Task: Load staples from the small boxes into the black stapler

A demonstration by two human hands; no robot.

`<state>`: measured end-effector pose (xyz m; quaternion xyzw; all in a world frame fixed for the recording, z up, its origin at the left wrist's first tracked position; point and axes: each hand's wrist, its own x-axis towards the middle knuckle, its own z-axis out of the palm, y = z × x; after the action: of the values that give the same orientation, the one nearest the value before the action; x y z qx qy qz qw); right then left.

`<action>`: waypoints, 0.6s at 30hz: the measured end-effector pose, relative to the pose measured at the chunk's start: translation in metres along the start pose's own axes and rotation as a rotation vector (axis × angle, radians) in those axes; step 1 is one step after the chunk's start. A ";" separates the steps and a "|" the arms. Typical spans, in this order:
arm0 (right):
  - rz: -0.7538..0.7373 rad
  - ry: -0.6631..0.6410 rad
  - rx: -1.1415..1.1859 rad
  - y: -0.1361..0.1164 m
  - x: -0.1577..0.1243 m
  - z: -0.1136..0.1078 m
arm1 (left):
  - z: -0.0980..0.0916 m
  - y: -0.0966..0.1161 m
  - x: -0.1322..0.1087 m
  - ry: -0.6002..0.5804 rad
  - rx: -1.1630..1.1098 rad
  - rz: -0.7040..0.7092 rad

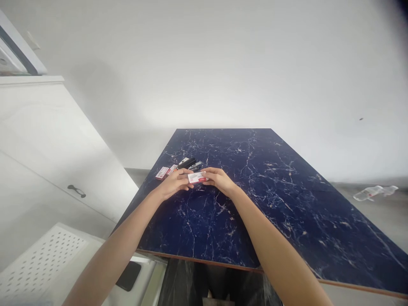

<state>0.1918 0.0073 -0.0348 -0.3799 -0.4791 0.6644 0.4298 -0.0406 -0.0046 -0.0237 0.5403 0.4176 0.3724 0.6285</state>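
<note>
Between my two hands is a small white and red box (196,177), held just above the blue table. My left hand (174,182) pinches its left end, and my right hand (219,180) grips its right end with thumb and fingers. Behind my left hand lies another small red and white box (162,172), with more such packs partly hidden by the fingers. Some black pens or markers (188,163) rest beside them, close beyond the held box. What the print on the boxes says is too small to read.
The blue marble-patterned table (255,204) reaches to a pale wall. A white cabinet (57,140) with a dark handle stands at left. Below it are a white perforated piece (41,259) and a dark phone-like slab (129,275). Clear plastic bottles (371,193) lie on the floor at right.
</note>
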 end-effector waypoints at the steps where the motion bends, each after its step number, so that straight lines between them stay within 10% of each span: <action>1: 0.000 0.014 -0.003 -0.001 0.000 -0.001 | -0.001 -0.001 0.001 0.004 0.002 0.004; 12: -0.070 0.007 -0.134 -0.002 0.006 -0.008 | -0.007 0.012 -0.003 0.034 0.154 0.082; 18: -0.442 0.169 -0.869 -0.010 0.048 -0.006 | -0.024 0.028 -0.005 0.317 -0.007 0.241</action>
<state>0.1829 0.0560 -0.0309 -0.4659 -0.7444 0.2631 0.3995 -0.0649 0.0038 0.0031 0.5191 0.4422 0.5267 0.5075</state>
